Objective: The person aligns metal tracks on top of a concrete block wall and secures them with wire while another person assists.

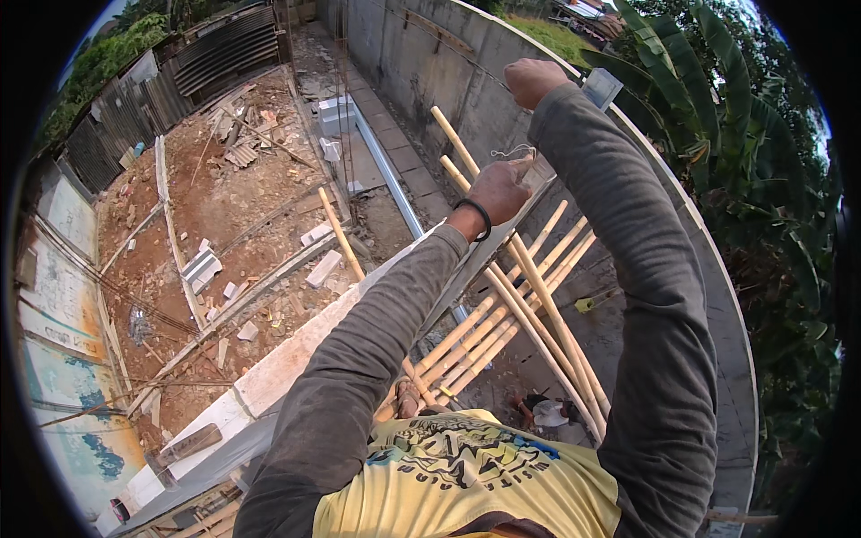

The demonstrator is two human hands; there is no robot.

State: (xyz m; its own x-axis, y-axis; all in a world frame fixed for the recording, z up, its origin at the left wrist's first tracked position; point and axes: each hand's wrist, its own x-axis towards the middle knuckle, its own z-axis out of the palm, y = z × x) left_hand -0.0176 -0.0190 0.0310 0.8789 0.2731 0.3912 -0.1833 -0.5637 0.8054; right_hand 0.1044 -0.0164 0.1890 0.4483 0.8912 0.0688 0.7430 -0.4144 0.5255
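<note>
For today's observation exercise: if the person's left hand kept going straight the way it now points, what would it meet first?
Probably the thin string just beyond the left hand, then the bamboo pole; depth is unclear.

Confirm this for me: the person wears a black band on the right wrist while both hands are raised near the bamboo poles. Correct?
Not quite. The head view shows the black band on the left wrist, just below the left hand. The right hand is raised too, near the bamboo poles.

seen from above, a person's left hand pinches a thin wire beside leaning bamboo poles, while the right hand, closed in a fist, reaches the far concrete wall; a rubble-strewn yard lies left.
</note>
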